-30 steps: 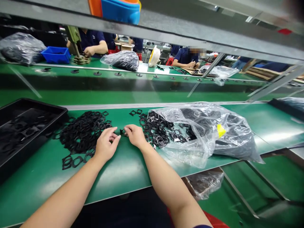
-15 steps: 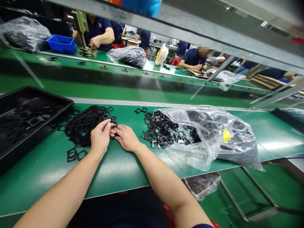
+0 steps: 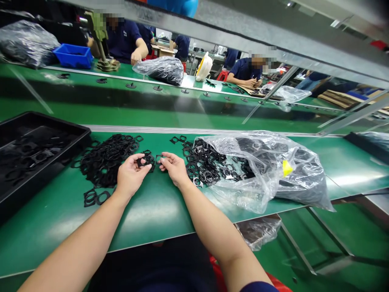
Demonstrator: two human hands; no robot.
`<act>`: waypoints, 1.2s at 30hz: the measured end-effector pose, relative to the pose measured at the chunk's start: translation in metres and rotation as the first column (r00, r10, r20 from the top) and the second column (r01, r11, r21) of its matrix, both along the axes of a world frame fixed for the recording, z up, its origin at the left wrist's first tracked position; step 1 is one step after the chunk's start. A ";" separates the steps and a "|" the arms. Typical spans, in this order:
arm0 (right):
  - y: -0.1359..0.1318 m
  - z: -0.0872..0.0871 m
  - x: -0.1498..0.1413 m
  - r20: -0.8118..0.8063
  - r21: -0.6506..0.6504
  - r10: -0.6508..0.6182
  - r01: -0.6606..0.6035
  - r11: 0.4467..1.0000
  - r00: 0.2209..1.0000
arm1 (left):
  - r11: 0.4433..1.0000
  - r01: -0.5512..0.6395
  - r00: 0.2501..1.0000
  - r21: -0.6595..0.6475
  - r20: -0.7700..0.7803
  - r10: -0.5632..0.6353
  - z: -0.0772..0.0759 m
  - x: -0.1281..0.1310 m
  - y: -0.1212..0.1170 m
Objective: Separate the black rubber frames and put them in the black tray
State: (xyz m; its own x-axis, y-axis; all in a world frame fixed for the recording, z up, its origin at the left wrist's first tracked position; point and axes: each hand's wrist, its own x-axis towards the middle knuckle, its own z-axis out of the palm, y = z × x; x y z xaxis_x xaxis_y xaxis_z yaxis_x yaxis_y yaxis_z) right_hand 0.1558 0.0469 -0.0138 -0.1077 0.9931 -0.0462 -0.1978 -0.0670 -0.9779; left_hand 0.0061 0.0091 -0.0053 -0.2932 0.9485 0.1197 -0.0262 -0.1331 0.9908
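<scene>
Left hand (image 3: pixel 130 175): half open, palm up, fingertips against gaskets (image 3: pixel 147 160), hold unconfirmed | Right hand (image 3: pixel 174 168): half open, fingertips at nearest gasket edge, hold unconfirmed | Location: gaskets centre frame on belt (image 3: pixel 152 215), between hands, left pile (image 3: pixel 106 160) and right pile (image 3: pixel 206 164) beside | Risk: interlocked pieces may snag, dragging loose gaskets from piles

Black gaskets (image 3: pixel 106 160) on green belt (image 3: pixel 146 215); blue bin (image 3: pixel 73 56); yellow tag (image 3: pixel 287 168) on clear bag (image 3: pixel 243 170).
</scene>
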 end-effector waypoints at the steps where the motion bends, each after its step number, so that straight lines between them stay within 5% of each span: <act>1: -0.001 0.003 0.000 -0.045 -0.006 0.004 -0.004 1.000 0.999 | 1.000 0.004 1.000 0.004 -0.017 -0.004 0.000 0.000 0.000; 12: -0.007 0.012 -0.002 -0.149 -0.005 0.013 -0.014 1.000 0.989 | 0.999 0.051 0.998 0.003 -0.038 -0.051 0.000 0.001 -0.002; 24: -0.009 0.016 -0.001 0.011 -0.045 0.018 -0.018 0.999 1.000 | 0.986 0.159 0.947 0.039 -0.289 -0.141 -0.008 -0.002 -0.003; 36: -0.007 0.015 0.005 -0.182 -0.122 0.132 -0.155 0.980 0.974 | 0.985 0.169 0.955 0.028 -0.250 -0.157 -0.007 -0.003 -0.002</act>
State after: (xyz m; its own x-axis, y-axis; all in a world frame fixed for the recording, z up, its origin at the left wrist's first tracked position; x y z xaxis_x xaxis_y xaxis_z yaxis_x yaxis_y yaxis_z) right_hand 0.1608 0.0399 0.0010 -0.2666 0.9526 -0.1465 -0.3409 -0.2354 -0.9101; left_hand 0.0035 0.0070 -0.0126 -0.0911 0.9723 0.2155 0.1924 -0.1951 0.9617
